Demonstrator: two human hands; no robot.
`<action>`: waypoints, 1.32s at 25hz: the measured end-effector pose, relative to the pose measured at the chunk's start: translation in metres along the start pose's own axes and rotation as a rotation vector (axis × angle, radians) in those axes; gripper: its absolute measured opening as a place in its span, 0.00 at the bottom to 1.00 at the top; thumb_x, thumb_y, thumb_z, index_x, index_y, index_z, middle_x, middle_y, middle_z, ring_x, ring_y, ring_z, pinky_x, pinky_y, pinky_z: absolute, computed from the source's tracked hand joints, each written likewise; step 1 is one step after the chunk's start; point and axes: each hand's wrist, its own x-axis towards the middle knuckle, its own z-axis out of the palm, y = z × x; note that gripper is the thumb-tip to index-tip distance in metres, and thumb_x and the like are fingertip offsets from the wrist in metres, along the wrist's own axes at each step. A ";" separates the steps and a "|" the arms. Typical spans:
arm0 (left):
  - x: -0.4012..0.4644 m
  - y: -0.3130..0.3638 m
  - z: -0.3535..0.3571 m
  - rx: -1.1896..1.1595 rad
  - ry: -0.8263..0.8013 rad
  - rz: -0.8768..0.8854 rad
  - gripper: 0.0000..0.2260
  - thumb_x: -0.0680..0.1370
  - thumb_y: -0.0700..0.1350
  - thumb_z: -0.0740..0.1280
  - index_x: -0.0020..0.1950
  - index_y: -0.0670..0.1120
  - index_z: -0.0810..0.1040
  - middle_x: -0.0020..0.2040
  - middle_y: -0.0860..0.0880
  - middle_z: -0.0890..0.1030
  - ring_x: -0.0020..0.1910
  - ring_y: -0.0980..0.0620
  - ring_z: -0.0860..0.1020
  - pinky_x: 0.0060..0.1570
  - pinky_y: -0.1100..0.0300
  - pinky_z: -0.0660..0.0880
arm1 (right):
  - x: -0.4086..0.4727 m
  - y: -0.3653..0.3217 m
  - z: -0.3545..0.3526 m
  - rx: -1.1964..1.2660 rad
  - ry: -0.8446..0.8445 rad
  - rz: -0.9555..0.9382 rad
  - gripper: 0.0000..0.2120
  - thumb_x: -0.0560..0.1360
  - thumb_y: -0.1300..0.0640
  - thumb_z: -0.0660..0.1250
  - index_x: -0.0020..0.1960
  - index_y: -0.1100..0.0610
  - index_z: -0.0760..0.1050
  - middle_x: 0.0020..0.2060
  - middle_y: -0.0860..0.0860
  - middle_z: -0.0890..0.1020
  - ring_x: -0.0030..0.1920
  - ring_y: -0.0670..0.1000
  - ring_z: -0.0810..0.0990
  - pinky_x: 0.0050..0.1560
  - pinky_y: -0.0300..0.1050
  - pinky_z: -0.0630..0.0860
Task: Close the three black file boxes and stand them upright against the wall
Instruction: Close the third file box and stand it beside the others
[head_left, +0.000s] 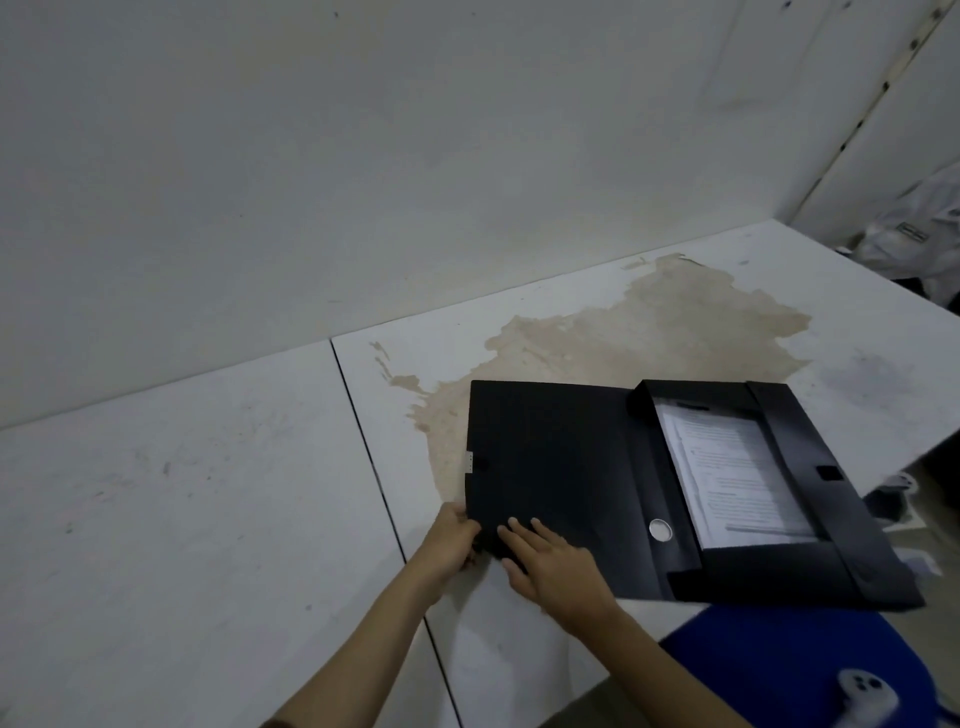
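Note:
One black file box lies open and flat on the white table, right of centre. Its lid flap is spread out to the left. White printed papers fill the tray on the right, and a round metal finger ring shows on the spine. My left hand pinches the lid's near-left corner at its edge. My right hand rests flat on top of the lid beside it, fingers spread. No other file box is in view.
A white wall runs along the table's far edge. A tan stain spreads over the table behind the box. A seam splits the tabletop. A blue seat with a white controller sits at the lower right.

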 end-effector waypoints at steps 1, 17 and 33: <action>-0.001 -0.002 -0.002 -0.025 0.040 0.047 0.07 0.79 0.38 0.54 0.53 0.45 0.70 0.41 0.46 0.74 0.36 0.52 0.71 0.35 0.62 0.69 | 0.001 -0.001 0.000 0.038 0.018 -0.015 0.49 0.60 0.30 0.24 0.74 0.47 0.51 0.76 0.45 0.53 0.76 0.49 0.52 0.69 0.52 0.64; -0.114 -0.013 -0.180 -0.174 0.956 0.451 0.13 0.80 0.40 0.54 0.60 0.44 0.74 0.53 0.46 0.77 0.51 0.47 0.75 0.48 0.51 0.72 | 0.061 -0.107 -0.004 -0.110 -0.130 -0.619 0.32 0.76 0.44 0.59 0.75 0.46 0.47 0.77 0.50 0.49 0.76 0.50 0.43 0.74 0.55 0.44; -0.059 -0.011 -0.089 0.379 0.294 0.609 0.17 0.80 0.55 0.50 0.69 0.67 0.56 0.72 0.61 0.58 0.73 0.59 0.56 0.71 0.62 0.51 | 0.060 -0.063 -0.086 1.492 0.078 0.045 0.23 0.79 0.42 0.46 0.65 0.51 0.69 0.58 0.52 0.78 0.57 0.54 0.78 0.56 0.50 0.77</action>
